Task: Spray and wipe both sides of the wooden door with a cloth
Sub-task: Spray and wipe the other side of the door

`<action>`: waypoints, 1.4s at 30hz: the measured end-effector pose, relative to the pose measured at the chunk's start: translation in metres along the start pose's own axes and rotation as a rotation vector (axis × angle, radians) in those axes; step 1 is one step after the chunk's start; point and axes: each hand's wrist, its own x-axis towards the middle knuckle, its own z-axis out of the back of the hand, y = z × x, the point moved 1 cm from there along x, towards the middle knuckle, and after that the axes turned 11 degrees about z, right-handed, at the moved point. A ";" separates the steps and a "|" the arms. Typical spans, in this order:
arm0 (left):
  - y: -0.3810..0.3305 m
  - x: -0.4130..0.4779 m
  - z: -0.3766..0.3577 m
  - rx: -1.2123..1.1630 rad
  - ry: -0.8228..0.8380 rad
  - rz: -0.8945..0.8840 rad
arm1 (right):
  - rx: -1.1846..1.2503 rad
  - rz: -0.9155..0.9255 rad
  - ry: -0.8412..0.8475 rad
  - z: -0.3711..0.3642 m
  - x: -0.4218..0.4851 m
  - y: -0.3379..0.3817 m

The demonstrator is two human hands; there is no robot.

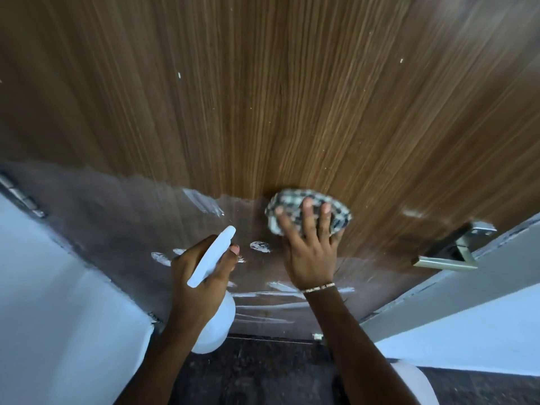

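You are pressing the cloth (pixel 287 200) flat against the door (pixel 263 97) with your right hand (pixel 309 252). Its fingers are lying straight and spread over the checked fabric, not curling round it. The cloth is sitting to the left of the door handle (pixel 447 255), a little higher in view and well apart from it. A thin bracelet (pixel 318 287) is showing at that wrist, left of the handle and lower. Your left hand (pixel 195 293) is gripping a white spray bottle (pixel 213 258) farther left of the handle. The fingers are wrapping its neck, the thumb is resting along the head, and the nozzle is pointing at the wood. Your two hands are working apart, the cloth hand being the one nearer the handle. A pale glossy sheen (pixel 117 214) with white streaks is covering the lower part of the door, left of the handle. The brown grain above the handle is looking dry and is dotted with small white specks. A hinge (pixel 20 194) is showing on the edge of the door farthest from the handle, beside a white wall (pixel 58 317). Dark floor (pixel 263 369) is lying below the handle, under your forearms.
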 end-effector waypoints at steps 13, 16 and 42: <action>-0.019 -0.026 0.001 0.023 -0.168 0.091 | -0.229 0.516 0.185 0.016 -0.014 -0.041; -0.026 -0.031 0.003 0.015 -0.205 0.101 | -0.184 0.578 0.147 0.017 0.039 -0.001; -0.041 -0.036 0.073 -0.028 -0.401 0.260 | -0.188 0.748 0.123 0.009 0.107 0.061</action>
